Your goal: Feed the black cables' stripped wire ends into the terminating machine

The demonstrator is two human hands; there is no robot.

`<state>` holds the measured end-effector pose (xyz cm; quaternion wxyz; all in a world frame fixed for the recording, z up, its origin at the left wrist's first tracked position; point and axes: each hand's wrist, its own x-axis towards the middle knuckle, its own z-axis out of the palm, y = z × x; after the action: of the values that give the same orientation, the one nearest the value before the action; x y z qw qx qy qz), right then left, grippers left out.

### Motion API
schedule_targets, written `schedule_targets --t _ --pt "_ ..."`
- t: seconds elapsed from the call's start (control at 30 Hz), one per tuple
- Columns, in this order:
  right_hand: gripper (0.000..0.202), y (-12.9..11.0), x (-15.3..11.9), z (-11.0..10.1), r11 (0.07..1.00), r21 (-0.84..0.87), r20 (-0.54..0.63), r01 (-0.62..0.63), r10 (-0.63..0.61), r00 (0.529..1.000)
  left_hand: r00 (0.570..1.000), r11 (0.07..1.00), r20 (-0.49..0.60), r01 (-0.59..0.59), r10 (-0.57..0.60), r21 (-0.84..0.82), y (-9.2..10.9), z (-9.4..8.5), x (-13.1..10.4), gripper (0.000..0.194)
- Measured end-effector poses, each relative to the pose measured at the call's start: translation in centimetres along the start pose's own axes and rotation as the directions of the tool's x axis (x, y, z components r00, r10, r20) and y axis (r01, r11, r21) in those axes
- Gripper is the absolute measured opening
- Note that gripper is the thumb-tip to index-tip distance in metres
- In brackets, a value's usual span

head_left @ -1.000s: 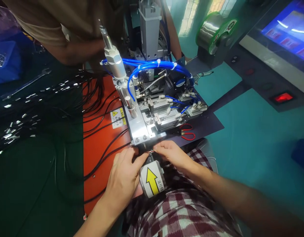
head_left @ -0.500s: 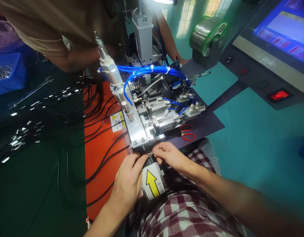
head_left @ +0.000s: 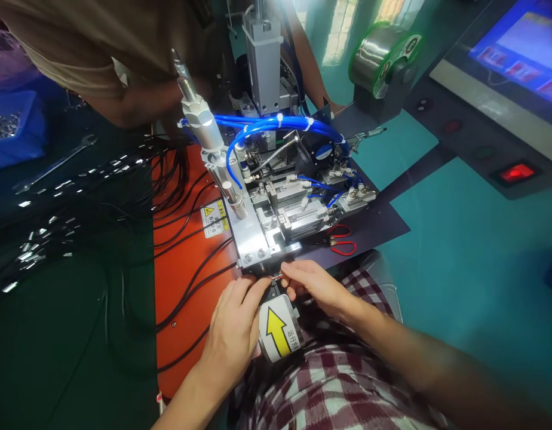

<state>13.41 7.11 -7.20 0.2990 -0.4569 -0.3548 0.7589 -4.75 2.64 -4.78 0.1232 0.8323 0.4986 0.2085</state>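
Observation:
At the front end of the machine, both hands meet over a narrow dark track. My right hand pinches a small shiny metal piece between thumb and forefinger; its exact kind is too small to tell. My left hand has its fingers curled over the track's left side, thumb tip against the same spot; what its fingers hold, if anything, is hidden. Just below them sits a rounded housing with a white label bearing a yellow arrow.
Black cables cross the orange board at left. Red-handled scissors lie right of the machine. A solder wire spool and a screen panel stand at upper right. Beyond are another person's arm, a wrench and a blue bin.
My right hand has shifted very slightly to the right, and more of the small metal piece shows between the hands. The left hand stays at the track. The view has tilted a little.

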Motion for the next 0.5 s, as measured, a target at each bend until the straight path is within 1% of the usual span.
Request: schedule_targets --t 0.07,0.2,0.3,0.37,0.47,0.5 --pt "0.040 0.2 -0.1 0.1 0.999 -0.004 -0.019 0.050 -0.051 0.999 1.000 1.000 0.012 -0.014 0.014 0.019 0.0 0.0 0.0 0.036" --pt "0.032 0.6 -0.2 0.1 0.992 -0.034 -0.010 0.124 -0.125 0.992 0.999 0.997 0.045 -0.019 0.016 0.069 0.2 0.0 0.3 0.037" --pt "0.031 0.8 0.0 0.1 0.983 -0.067 -0.065 0.169 -0.174 0.983 0.999 0.989 0.054 -0.003 -0.006 0.151 0.5 0.1 0.6 0.036" --pt "0.031 0.8 0.1 0.0 0.984 -0.070 -0.063 0.162 -0.166 0.984 0.998 0.976 0.059 -0.008 -0.005 0.218 0.9 0.2 0.8 0.036" --pt "0.033 0.8 0.4 0.0 0.991 -0.048 -0.003 0.123 -0.123 0.992 0.999 0.954 0.049 -0.027 0.013 0.297 1.3 0.4 1.0 0.036" --pt "0.035 0.8 0.5 0.0 0.991 -0.049 -0.002 0.125 -0.125 0.992 0.999 0.951 0.042 -0.035 0.023 0.307 1.4 0.5 1.1 0.036"
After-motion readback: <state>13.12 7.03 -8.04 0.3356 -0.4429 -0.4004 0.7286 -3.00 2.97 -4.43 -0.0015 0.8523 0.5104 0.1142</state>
